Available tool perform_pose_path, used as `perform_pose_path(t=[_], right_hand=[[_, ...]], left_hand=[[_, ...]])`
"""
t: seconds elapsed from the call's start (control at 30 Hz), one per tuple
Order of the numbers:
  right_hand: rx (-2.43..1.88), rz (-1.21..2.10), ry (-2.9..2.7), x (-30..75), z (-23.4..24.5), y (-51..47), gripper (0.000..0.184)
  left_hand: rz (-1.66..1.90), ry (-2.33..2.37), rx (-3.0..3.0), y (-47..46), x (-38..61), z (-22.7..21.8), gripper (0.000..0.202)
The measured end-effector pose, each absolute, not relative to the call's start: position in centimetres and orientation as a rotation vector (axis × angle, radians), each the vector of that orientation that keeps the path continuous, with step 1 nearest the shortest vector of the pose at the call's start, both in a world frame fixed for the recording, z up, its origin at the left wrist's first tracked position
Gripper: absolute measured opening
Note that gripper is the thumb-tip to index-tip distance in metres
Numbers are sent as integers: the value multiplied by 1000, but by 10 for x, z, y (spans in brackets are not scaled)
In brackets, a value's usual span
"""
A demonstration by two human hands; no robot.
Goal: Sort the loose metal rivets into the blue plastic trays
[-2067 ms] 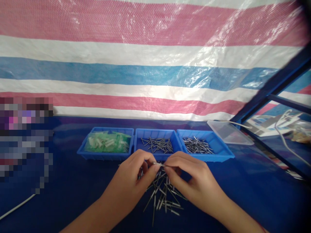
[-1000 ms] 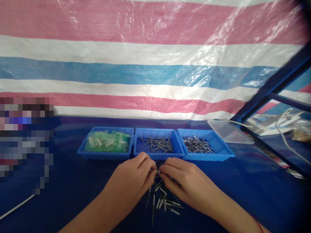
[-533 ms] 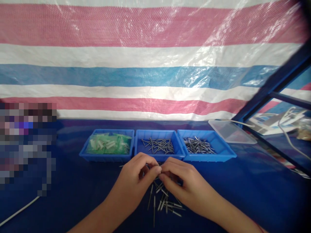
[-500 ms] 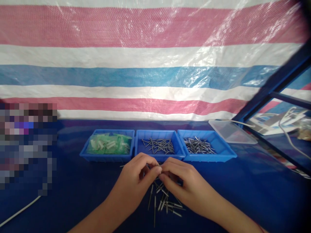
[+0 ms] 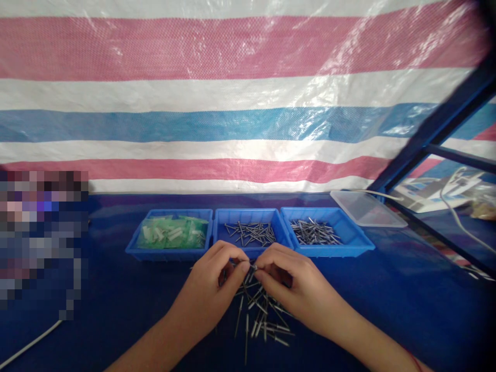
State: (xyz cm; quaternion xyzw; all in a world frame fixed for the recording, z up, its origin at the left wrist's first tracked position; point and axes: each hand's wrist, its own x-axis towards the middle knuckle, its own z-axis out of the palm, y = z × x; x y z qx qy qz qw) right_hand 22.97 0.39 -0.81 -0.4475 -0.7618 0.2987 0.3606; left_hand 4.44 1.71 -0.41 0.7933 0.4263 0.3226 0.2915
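My left hand [image 5: 213,281] and my right hand [image 5: 298,281] are close together at the front of the middle tray, thumbs pinched against fingers. A sliver of metal, seemingly a blind rivet [image 5: 252,266], shows between the two sets of fingertips; most of it is hidden. Beneath and in front of the hands lies a loose pile of blind rivets [image 5: 265,328], thin pins with thicker silver sleeves. Behind them, the middle blue tray [image 5: 284,243] contains several thin metal pieces with heads.
A left blue tray [image 5: 166,254] holds green packets [image 5: 170,232]. The right blue tray [image 5: 354,243] has many metal pins [image 5: 315,232]. A translucent lid [image 5: 368,209] lies behind it, near a dark blue frame [image 5: 430,126]. A white cable [image 5: 31,344] runs at left.
The fingertips have drawn slightly apart, so a bit of metal and more of the pile now show between them. The camera view has shifted slightly.
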Motion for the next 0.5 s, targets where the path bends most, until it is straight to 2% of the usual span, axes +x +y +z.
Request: perform_pose_path(t=[0.37, 0.5], right_hand=[[-1121, 733, -1908, 234, -6, 4, 10], [-1127, 518, -1883, 244, 4, 5, 15]], left_hand=[[773, 1137, 2304, 13, 42, -4, 13], [744, 1150, 2364, 12, 43, -5, 15]])
